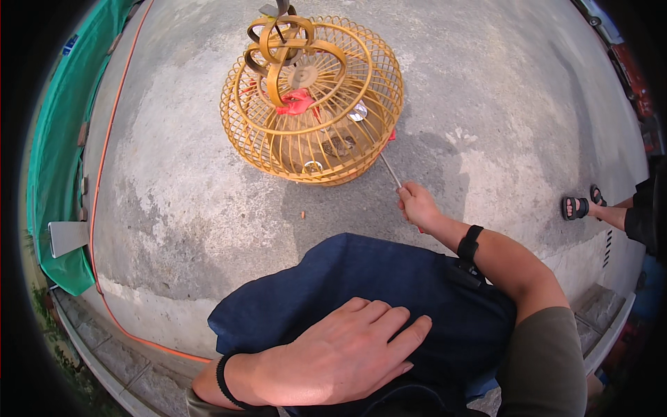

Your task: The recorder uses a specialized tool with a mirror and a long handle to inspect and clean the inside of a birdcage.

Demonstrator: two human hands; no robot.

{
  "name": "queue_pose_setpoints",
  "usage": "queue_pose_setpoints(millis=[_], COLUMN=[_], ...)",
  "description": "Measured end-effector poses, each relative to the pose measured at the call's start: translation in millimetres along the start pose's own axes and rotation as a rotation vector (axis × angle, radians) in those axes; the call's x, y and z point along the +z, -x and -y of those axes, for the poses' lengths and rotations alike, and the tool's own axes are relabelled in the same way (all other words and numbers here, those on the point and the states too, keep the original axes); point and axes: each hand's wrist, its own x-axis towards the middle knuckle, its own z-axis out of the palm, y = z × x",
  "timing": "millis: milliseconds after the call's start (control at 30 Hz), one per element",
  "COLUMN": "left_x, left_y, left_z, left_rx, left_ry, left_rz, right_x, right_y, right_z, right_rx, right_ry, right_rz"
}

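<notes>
A round bamboo birdcage [375,66] hangs in front of me from a dark hook [283,8], with red cloth [295,102] at its top. My right hand [419,206] is closed around a thin metal rod [390,170] reaching to the cage's near right side. In line with the rod, a shiny silver piece [358,112] shows through the bars, like a spoon's bowl. A speckled brown shape [338,146], possibly a bird, is low inside, near a small round dish [313,167]. My left hand [354,344] lies open on the dark blue cloth [340,271] over my lap, holding nothing.
Concrete ground [187,174] spreads beneath the cage. An orange cord [104,149] and green sheeting [59,153] run along the left. At the right edge stands another person in dark sandals [575,208]. A stone ledge [121,354] lies at lower left.
</notes>
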Motion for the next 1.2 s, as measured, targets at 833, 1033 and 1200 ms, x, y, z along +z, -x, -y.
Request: queue_pose_setpoints(millis=[833,1033,1200], left_x=[3,3,3], left_y=[-18,-22,-20], left_z=[8,10,11], left_rx=[0.034,0.033,0.040], left_ry=[-0.009,-0.011,-0.016], left_rz=[0.008,0.011,0.002], right_x=[-55,-44,-47], right_y=[49,38,25], right_z=[-69,-54,-53], right_rx=[-0.193,-0.233,-0.269], right_ry=[0.352,0.385,0.305], right_rz=[-0.055,-0.096,-0.074])
